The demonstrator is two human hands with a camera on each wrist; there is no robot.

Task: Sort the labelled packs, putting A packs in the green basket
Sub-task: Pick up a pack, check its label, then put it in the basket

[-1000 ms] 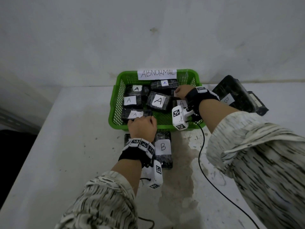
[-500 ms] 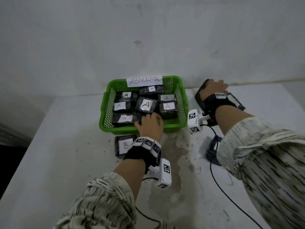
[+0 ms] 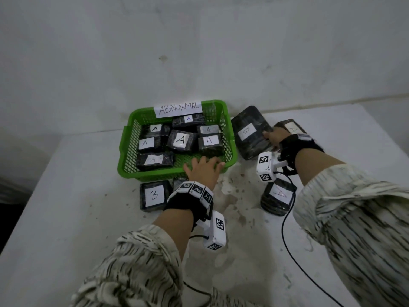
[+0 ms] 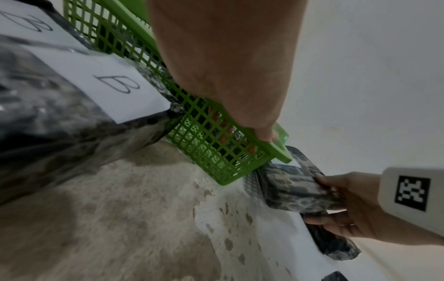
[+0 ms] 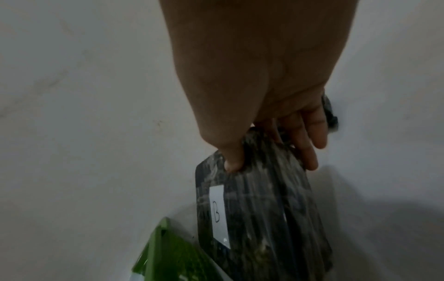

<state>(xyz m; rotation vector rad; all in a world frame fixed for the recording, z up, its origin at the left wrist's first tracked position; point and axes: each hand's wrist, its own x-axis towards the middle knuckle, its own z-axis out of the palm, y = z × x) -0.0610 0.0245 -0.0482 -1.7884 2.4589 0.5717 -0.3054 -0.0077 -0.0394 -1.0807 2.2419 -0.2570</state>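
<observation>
The green basket (image 3: pixel 230 149), tagged ABNORMAL, holds several black packs labelled A (image 3: pixel 181 140). My left hand (image 3: pixel 204 166) grips its near rim, and the left wrist view shows the fingers curled over the edge into the basket (image 4: pixel 204 140). My right hand (image 3: pixel 271 138) holds the right edge of a large black B pack (image 3: pixel 247 134) just right of the basket. The right wrist view has the thumb on top of this B pack (image 5: pixel 259 209) and the fingers underneath. One A pack (image 3: pixel 292 128) lies behind my right hand, another A pack (image 3: pixel 277 196) below my right wrist.
A B pack (image 3: pixel 153 196) lies on the white table (image 3: pixel 77 218) in front of the basket, a second B pack (image 4: pixel 115 89) partly under my left wrist. The wall stands close behind the basket. A black cable (image 3: pixel 285 235) trails from my right wrist.
My right hand left the basket, went right to the packs beside it and now grips the big B pack. My left hand stayed at the basket's near rim.
</observation>
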